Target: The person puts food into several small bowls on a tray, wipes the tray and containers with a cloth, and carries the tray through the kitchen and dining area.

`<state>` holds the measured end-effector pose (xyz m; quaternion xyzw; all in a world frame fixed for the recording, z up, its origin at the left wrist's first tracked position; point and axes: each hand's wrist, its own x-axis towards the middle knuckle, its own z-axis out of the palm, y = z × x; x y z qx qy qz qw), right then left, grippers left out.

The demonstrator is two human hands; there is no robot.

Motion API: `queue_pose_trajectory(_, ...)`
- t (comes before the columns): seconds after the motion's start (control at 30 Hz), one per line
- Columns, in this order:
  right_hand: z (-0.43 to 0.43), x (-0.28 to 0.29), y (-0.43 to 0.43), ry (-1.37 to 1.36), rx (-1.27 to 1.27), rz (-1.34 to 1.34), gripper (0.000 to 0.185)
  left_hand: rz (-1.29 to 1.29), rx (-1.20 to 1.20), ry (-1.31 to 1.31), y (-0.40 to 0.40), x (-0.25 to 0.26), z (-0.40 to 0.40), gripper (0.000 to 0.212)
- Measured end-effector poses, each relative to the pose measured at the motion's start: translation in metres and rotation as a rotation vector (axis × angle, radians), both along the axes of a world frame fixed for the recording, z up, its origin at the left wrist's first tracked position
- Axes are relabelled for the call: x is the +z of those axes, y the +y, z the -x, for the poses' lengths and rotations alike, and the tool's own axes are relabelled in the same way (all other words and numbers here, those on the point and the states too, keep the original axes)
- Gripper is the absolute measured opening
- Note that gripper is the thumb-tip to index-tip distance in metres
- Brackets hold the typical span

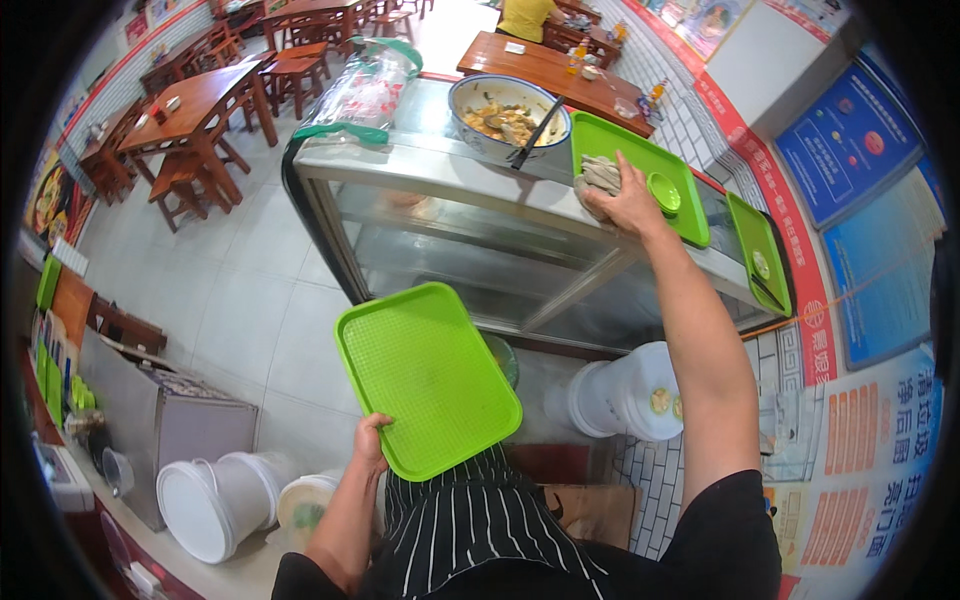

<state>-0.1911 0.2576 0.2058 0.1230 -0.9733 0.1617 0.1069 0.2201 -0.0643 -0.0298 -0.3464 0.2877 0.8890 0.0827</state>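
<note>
My left hand (pixel 373 441) grips a bare green plastic tray (pixel 431 379) by its near left edge, thumb on top. My right hand (pixel 624 201) is closed on a greyish cloth (pixel 600 177) at the near edge of a second green tray (pixel 634 135), which lies on top of a glass display case (pixel 480 184). A small green dish (pixel 664 192) sits in that tray, just right of my right hand. To the left of this tray stands a patterned bowl (pixel 461 105) with food remains, a spoon and black chopsticks.
Another green tray (pixel 776 281) with a small dish lies at the case's right end. A plastic package (pixel 360 90) rests at its left end. White buckets (pixel 187 510) stand on the floor on both sides. Wooden tables (pixel 199 112) and a person in yellow (pixel 525 16) are beyond.
</note>
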Motion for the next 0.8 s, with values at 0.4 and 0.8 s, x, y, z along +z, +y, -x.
queue_pose_trajectory(0.4,-0.087,0.012,-0.013,0.088,0.386,1.001,0.032,0.152,0.056,0.160,0.017,0.036,0.004,0.047)
queue_pose_trajectory(0.8,-0.226,-0.141,-0.142,0.049,0.644,0.449,0.034,0.276,-0.206,0.285,0.068,0.082,0.038,0.065)
